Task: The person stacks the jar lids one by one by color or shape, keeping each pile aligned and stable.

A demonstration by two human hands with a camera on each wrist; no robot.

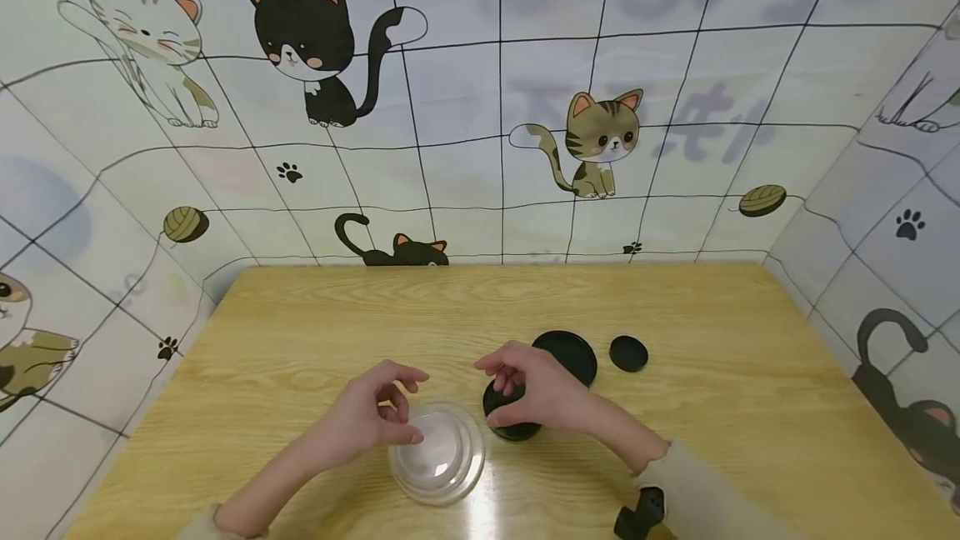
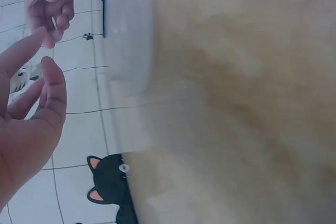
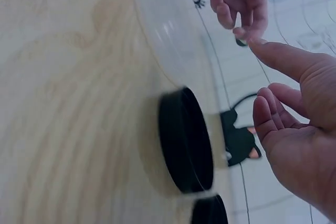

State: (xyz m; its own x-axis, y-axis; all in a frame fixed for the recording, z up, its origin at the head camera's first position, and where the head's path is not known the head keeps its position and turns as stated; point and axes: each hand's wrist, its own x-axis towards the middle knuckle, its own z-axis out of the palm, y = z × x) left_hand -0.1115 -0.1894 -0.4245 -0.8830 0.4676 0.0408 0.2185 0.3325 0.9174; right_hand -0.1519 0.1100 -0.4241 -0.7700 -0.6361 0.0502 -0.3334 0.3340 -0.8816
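Clear round plastic containers, nested one in another (image 1: 437,473), stand on the table in the head view. My left hand (image 1: 367,415) hovers at their left edge, fingers loosely bent and holding nothing. To their right lies a medium black round lid (image 1: 517,430), partly hidden behind my right hand (image 1: 543,390). That hand is raised above it with thumb and fingers apart and nothing between them. Behind the right hand sits a larger black lid (image 1: 570,352). In the right wrist view a black lid (image 3: 173,140) shows its raised rim near the clear plastic wall (image 3: 168,30).
A small black disc-shaped lid (image 1: 628,353) lies farthest right. The wooden table (image 1: 337,315) meets a cloth backdrop (image 1: 457,173) printed with cats and grid lines at the back and sides. A black wrist device (image 1: 641,513) sits at the right sleeve.
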